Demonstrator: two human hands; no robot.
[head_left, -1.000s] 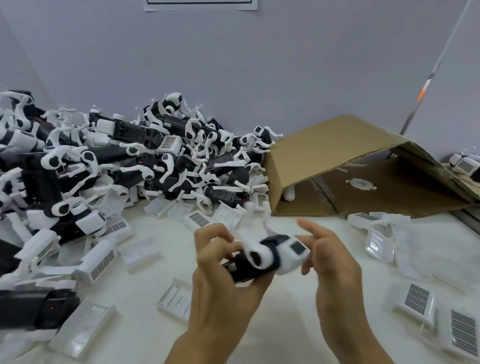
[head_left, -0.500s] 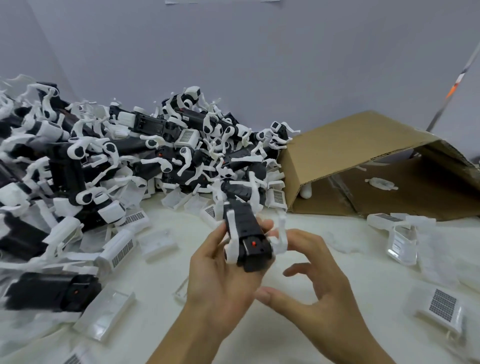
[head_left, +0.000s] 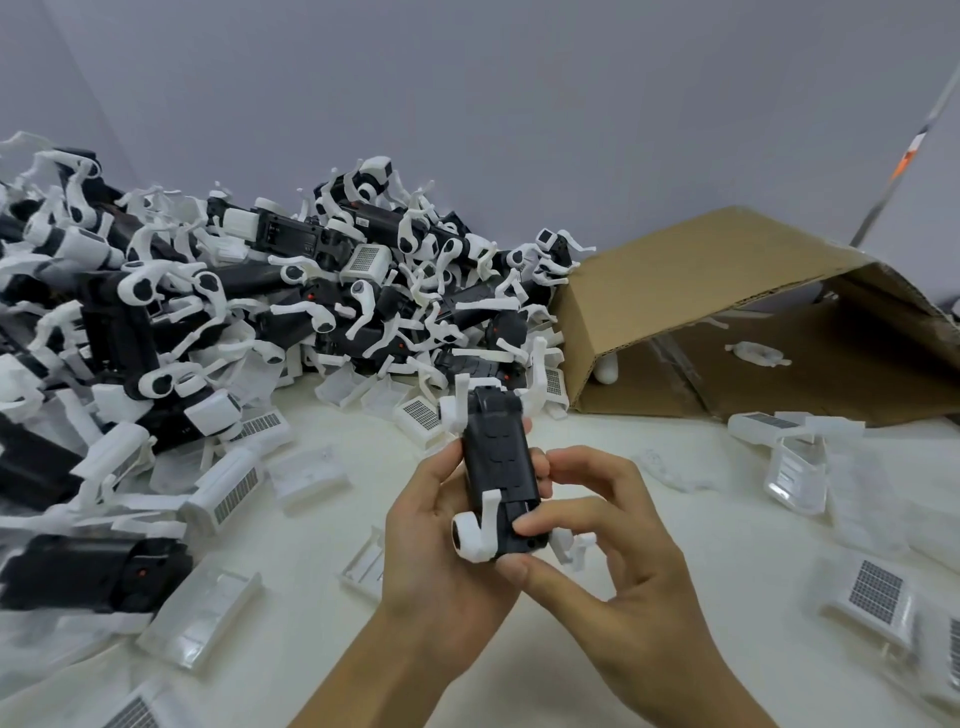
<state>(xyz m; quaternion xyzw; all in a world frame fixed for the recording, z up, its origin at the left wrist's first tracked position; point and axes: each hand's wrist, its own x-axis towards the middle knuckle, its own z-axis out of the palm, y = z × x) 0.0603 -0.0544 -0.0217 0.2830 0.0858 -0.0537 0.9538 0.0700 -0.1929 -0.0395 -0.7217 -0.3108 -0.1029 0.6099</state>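
No text, label, brand or number can be read on the device (head_left: 498, 457), pile (head_left: 130, 332), box (head_left: 675, 291) or desk (head_left: 727, 551).

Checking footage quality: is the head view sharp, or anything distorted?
Head view: left hand, right hand and the black device they hold look sharp; light soft, shadows faint; the pile smears toward the left edge, where the lens stretches it.
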